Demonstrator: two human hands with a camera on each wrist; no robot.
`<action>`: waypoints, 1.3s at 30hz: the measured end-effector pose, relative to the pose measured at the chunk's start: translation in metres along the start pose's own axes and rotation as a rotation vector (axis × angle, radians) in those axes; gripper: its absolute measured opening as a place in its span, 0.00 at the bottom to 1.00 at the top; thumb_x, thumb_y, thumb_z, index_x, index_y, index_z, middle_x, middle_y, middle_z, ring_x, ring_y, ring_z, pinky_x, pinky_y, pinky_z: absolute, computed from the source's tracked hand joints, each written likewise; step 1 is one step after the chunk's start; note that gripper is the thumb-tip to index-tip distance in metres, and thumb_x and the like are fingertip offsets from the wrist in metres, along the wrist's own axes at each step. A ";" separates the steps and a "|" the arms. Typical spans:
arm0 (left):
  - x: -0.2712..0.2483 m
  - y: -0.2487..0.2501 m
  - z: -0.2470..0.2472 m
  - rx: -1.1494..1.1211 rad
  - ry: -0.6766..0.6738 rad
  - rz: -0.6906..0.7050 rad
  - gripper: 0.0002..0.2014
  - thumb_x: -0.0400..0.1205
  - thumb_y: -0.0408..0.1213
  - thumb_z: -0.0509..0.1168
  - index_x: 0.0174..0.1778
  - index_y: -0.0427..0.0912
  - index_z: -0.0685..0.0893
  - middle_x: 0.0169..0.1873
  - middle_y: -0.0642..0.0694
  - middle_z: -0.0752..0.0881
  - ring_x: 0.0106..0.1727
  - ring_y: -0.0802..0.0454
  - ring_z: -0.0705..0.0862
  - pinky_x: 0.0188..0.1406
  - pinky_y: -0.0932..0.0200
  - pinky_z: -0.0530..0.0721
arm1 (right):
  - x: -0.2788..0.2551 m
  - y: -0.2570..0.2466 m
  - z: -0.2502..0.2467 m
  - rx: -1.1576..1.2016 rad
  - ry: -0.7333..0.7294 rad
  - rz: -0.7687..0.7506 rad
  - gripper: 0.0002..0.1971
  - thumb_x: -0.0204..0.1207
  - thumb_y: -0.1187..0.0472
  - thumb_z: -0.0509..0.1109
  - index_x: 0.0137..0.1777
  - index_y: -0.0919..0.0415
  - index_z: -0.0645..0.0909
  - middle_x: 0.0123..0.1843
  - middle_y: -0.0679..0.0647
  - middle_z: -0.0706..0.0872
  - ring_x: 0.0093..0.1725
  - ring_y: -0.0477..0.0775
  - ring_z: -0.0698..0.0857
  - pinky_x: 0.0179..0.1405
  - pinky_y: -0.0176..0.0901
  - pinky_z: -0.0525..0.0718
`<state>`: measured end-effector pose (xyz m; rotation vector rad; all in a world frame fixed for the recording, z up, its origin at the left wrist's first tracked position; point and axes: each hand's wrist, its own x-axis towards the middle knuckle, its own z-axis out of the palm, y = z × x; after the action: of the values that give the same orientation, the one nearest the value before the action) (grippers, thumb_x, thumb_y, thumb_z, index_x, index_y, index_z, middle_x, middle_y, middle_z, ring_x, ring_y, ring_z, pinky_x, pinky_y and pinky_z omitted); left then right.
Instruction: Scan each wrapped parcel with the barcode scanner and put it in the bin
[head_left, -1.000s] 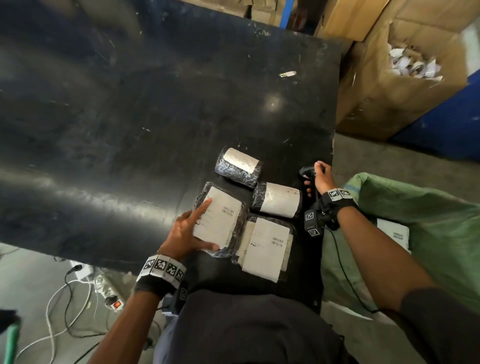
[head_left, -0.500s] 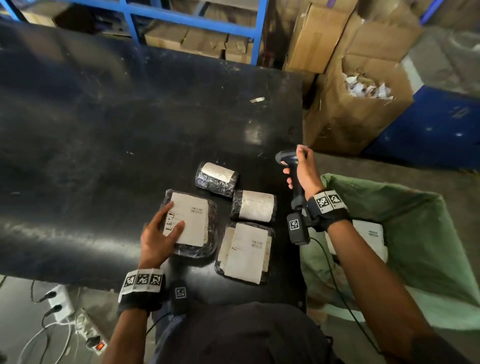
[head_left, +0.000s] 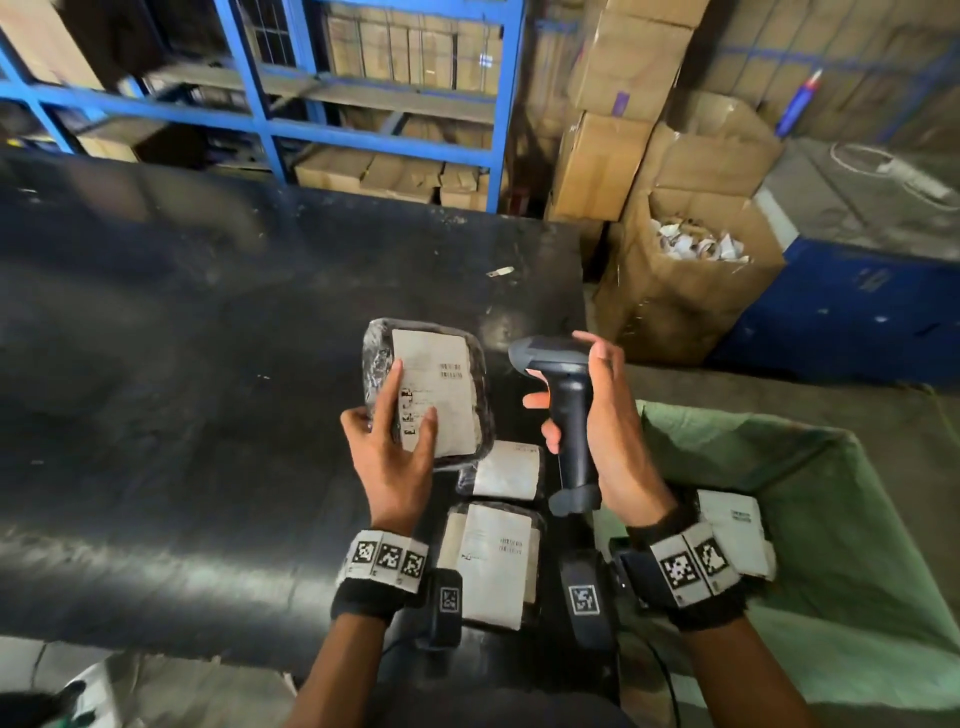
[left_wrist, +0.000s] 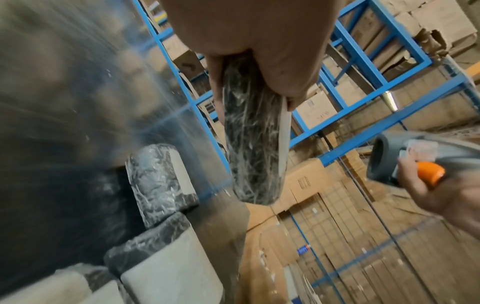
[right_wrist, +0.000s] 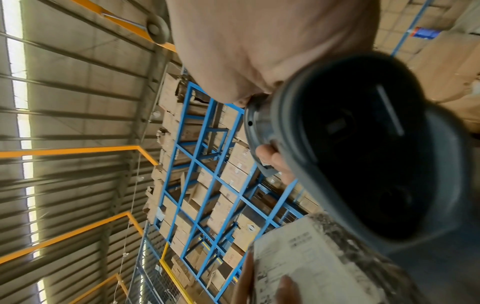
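Note:
My left hand (head_left: 395, 441) grips a flat black-wrapped parcel (head_left: 431, 384) with a white label, raised above the black table (head_left: 208, 364), label facing me. The parcel (left_wrist: 252, 144) shows edge-on in the left wrist view. My right hand (head_left: 597, 415) grips the grey barcode scanner (head_left: 566, 405) upright by its handle, just right of the parcel, head turned toward it. Its orange trigger (left_wrist: 430, 172) sits under a finger. In the right wrist view the scanner's window (right_wrist: 363, 154) and the parcel's label (right_wrist: 306, 261) show. Two wrapped parcels (head_left: 506, 470) (head_left: 491, 561) lie on the table below. The green sack bin (head_left: 779, 467) holds one labelled parcel (head_left: 737, 525).
An open cardboard box (head_left: 691, 291) full of paper scraps stands beyond the table's right edge. Blue shelving (head_left: 374, 130) with cartons lines the back. A third parcel (left_wrist: 161, 181) on the table shows in the left wrist view. A small scrap (head_left: 500, 271) lies far on the table.
My left hand has lifted the flat parcel off the table and turned its label up. My right hand has brought the scanner up and leftward beside it.

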<state>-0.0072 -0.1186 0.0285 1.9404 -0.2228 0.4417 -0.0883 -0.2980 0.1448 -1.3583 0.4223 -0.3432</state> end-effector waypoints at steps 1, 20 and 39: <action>-0.003 0.003 0.004 -0.011 0.002 0.007 0.33 0.78 0.44 0.77 0.80 0.55 0.75 0.52 0.39 0.72 0.47 0.54 0.73 0.51 0.84 0.69 | -0.004 -0.002 0.000 -0.015 -0.011 -0.008 0.30 0.76 0.33 0.53 0.73 0.48 0.67 0.56 0.70 0.88 0.24 0.50 0.84 0.18 0.40 0.79; -0.020 0.019 0.022 -0.036 0.041 -0.090 0.35 0.78 0.41 0.78 0.81 0.55 0.73 0.52 0.41 0.71 0.47 0.53 0.75 0.52 0.60 0.79 | -0.020 0.005 -0.017 -0.192 -0.032 -0.067 0.22 0.79 0.29 0.52 0.66 0.37 0.71 0.43 0.69 0.88 0.26 0.68 0.82 0.24 0.46 0.81; -0.012 -0.012 -0.021 0.093 0.120 -0.135 0.35 0.75 0.57 0.68 0.80 0.54 0.76 0.50 0.41 0.72 0.47 0.51 0.75 0.54 0.59 0.76 | 0.128 0.231 -0.087 -0.565 0.374 0.311 0.22 0.82 0.36 0.51 0.74 0.38 0.63 0.63 0.62 0.86 0.53 0.69 0.88 0.54 0.69 0.87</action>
<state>-0.0187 -0.0952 0.0211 1.9974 0.0060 0.4841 -0.0195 -0.3917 -0.1078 -1.7456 1.0899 -0.2240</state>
